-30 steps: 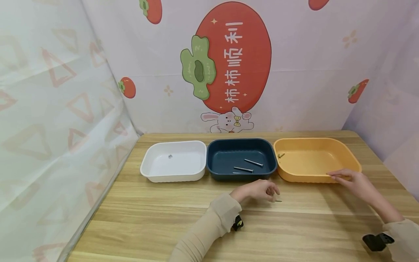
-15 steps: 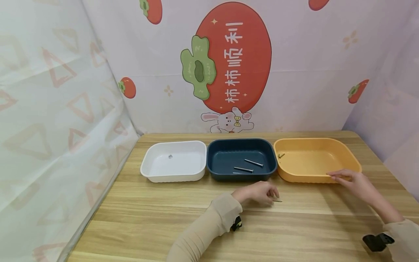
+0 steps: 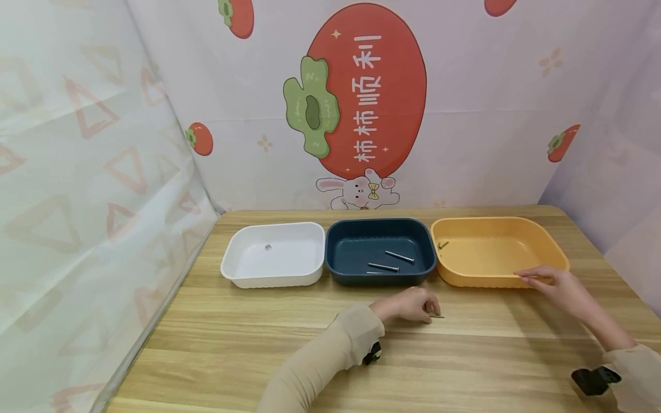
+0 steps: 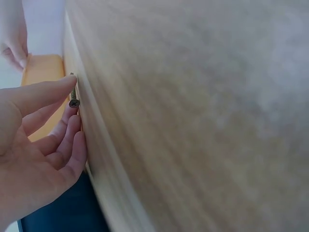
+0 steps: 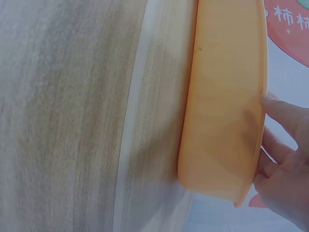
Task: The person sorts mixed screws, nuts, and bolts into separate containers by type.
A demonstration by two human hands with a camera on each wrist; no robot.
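My left hand (image 3: 413,304) is low over the table in front of the dark blue and yellow trays. Its thumb and fingertips pinch a small brass-coloured screw (image 4: 73,94) at the tabletop; in the left wrist view the cross-slotted head shows between thumb and fingers. The screw (image 3: 437,316) sticks out to the right of the fingertips in the head view. My right hand (image 3: 555,284) holds the front rim of the yellow tray (image 5: 222,106), thumb on the outer side and fingers over the edge. One or more small brass screws (image 3: 442,245) lie at that tray's left end.
Left of the yellow tray stands a dark blue tray (image 3: 382,226) holding several long silver screws or bolts (image 3: 400,256). A white tray (image 3: 273,281) beside it contains a small shiny metal piece (image 3: 268,247). All three trays stand in a row on the wooden table (image 3: 232,355).
The fingers of my left hand have closed in on the screw, which has barely shifted. The right hand stays on the yellow tray's rim.
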